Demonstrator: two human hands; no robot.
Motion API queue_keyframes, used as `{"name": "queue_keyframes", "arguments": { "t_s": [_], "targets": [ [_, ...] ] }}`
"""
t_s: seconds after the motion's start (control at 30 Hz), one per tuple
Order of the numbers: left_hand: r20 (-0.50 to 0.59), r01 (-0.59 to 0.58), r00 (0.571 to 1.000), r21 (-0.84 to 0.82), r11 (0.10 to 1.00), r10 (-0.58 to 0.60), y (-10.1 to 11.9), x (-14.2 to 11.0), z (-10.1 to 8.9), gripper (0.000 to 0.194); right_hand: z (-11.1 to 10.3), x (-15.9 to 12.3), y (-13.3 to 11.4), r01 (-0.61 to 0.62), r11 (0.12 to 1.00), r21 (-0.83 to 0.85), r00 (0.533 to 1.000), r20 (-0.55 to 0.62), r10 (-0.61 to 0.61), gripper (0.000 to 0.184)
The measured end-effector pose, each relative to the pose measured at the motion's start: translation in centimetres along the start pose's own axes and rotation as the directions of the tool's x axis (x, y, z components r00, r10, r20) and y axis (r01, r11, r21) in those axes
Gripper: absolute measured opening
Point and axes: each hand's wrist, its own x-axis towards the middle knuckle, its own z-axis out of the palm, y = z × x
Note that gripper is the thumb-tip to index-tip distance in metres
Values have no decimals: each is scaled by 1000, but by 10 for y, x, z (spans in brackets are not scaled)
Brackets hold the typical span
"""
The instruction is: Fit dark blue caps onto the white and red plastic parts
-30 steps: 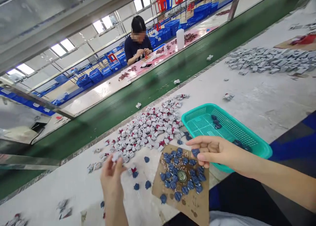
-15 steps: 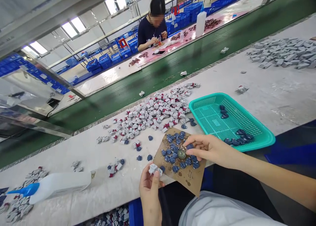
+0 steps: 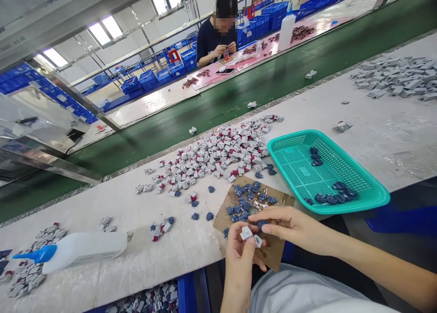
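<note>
A white folded piece (image 3: 246, 233) is being clamped between the thumb and fingers of the left hand (image 3: 239, 263), with a second white piece (image 3: 258, 241) being held just beside it. The long axis of the first piece is running obliquely, with one end pointing toward the right hand (image 3: 290, 226), although the exact line cannot be told at this size. A dark-blue piece (image 3: 262, 224) is being pinched at the right hand's fingertips, above a cardboard sheet (image 3: 273, 251). The hands are being kept apart, but only just.

As for progress, a cluster of dark-blue pieces (image 3: 244, 203) is lying on the sheet, and a smaller group of dark-blue pieces (image 3: 332, 195) is being contained in a teal plastic basket (image 3: 293, 140). The greater quantity is judged to remain in a large heap of white-and-red pieces (image 3: 218, 153), which is spread across the tabletop (image 3: 307, 117).
</note>
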Motion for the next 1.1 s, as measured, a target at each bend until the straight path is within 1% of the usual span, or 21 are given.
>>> {"name": "queue_keyframes", "arguments": {
  "t_s": [0.07,0.13,0.2,0.23,0.33,0.37,0.43,0.5,0.53,0.6,0.7,0.87,0.93,1.03,1.1],
  "targets": [
    [68,74,995,-26,997,-72,0,0,4,21,2,-2,-2,79,992,-103,996,48,-74,37],
    [119,155,982,-37,987,-150,0,0,8,21,3,-3,-3,191,948,-254,982,57,-182,35],
    [133,194,973,-18,981,-190,0,0,13,24,5,-3,-2,270,899,-344,961,41,-273,33],
    [123,187,975,-3,982,-185,-1,0,14,26,5,-3,-1,290,885,-365,953,24,-302,31],
    [67,120,990,23,992,-122,-3,1,15,34,6,-5,3,324,841,-432,928,-26,-371,25],
    [43,92,995,31,995,-93,-4,2,13,37,6,-7,5,344,813,-470,910,-48,-412,24],
    [-8,35,999,54,998,-34,-5,4,9,40,6,-10,7,402,717,-569,849,-61,-525,22],
    [-59,-19,998,81,997,24,-5,5,5,39,7,-13,7,444,588,-677,787,-19,-616,23],
    [-80,-48,995,98,994,56,-5,5,4,37,7,-15,8,451,529,-719,767,9,-642,25],
    [-94,-81,991,138,987,95,-5,5,4,33,10,-16,8,440,456,-774,752,40,-658,27],
    [-72,-83,993,181,980,97,-5,3,6,30,15,-16,11,405,426,-809,747,24,-664,28],
    [-40,-105,992,242,965,118,-10,1,5,25,21,-14,18,287,462,-839,762,-92,-641,26],
    [-34,-119,990,283,952,134,-12,1,3,23,20,-13,19,271,477,-836,784,-96,-613,27],
    [-20,-140,988,334,932,156,-14,2,0,23,18,-13,21,263,509,-820,830,-76,-552,29],
    [-16,-142,987,347,927,158,-15,1,-1,23,17,-13,23,270,528,-805,842,-69,-535,29]
  ]
}}
